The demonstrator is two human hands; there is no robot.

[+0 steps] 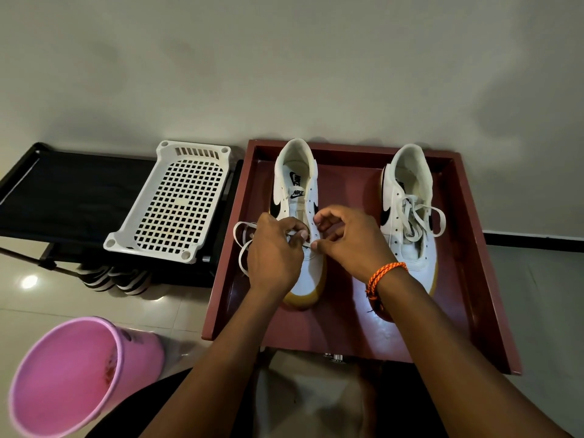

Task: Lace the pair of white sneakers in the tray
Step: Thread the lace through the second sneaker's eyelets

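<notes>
Two white sneakers with black swooshes and tan soles stand toes toward me in a dark red tray. The left sneaker has its upper eyelets empty. My left hand pinches its white lace over the lower eyelets, and the slack loops out to the left. My right hand, with an orange braided band at the wrist, pinches the lace tip at the eyelet row, touching the left hand's fingers. The right sneaker is laced, its lace ends lying loose on top.
A white perforated plastic basket lies on a black rack left of the tray. A pink plastic bin stands at the lower left. A pale wall rises right behind the tray. The floor is glossy tile.
</notes>
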